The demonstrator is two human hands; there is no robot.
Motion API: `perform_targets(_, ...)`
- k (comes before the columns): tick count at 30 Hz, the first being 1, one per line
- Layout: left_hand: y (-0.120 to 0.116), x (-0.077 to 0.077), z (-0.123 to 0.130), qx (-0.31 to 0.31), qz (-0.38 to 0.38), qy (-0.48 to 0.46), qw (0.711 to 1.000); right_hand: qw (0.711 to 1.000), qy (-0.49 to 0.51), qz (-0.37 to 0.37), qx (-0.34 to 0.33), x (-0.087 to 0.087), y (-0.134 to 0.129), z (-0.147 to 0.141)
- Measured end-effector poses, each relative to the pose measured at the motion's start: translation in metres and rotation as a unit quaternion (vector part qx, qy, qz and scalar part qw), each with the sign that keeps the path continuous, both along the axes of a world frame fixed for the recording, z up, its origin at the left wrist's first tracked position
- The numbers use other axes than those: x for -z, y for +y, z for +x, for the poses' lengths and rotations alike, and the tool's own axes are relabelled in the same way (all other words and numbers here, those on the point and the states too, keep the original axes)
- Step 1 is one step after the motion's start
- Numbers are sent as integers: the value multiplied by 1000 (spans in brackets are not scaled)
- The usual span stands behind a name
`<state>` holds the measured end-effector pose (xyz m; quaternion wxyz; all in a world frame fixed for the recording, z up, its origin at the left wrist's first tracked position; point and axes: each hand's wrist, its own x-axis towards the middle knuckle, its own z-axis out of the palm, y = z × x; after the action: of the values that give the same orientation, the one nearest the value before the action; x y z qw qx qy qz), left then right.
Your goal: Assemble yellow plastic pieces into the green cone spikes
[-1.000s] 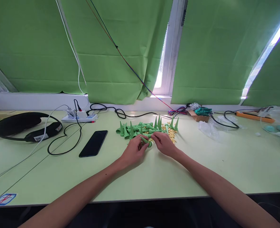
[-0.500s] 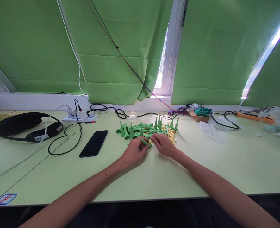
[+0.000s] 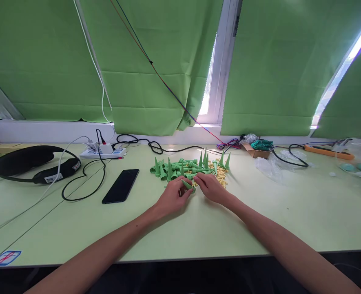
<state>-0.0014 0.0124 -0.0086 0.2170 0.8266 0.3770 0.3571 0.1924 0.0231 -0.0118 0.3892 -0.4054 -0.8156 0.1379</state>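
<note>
My left hand (image 3: 174, 195) is closed around a green plastic cone (image 3: 187, 185), tilted with its wide end to the right. Close beside it, my right hand (image 3: 210, 186) has its fingers pinched together at the cone's wide end. A small pale yellow piece (image 3: 194, 185) shows between the two hands; whether the right fingers grip it is hard to make out. Just beyond the hands lies a pile of green cones (image 3: 180, 166), some upright and others on their sides. Small yellow pieces (image 3: 221, 176) are scattered at the pile's right side.
A black phone (image 3: 120, 186) lies left of the pile, with a black neckband-like device (image 3: 36, 163) farther left. Behind are a white power strip (image 3: 103, 152) and black cables. To the right sit a small cardboard box (image 3: 256, 152), clear plastic bags (image 3: 270, 168) and an orange bar-shaped object (image 3: 328, 152).
Both hands stay in nearly the same place. The cone in my left hand has shifted very slightly, and more of the yellow piece shows at its wide end.
</note>
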Motion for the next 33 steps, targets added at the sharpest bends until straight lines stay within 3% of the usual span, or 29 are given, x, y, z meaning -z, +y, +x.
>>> perform_targets(20,-2,-1,-1,35,-1,20,999,996,-75,-27,29,0,1,1)
perform_targets(33,-4,-5,1,19,5,9,1000,997,-56,-41,27,-2,-4,-1)
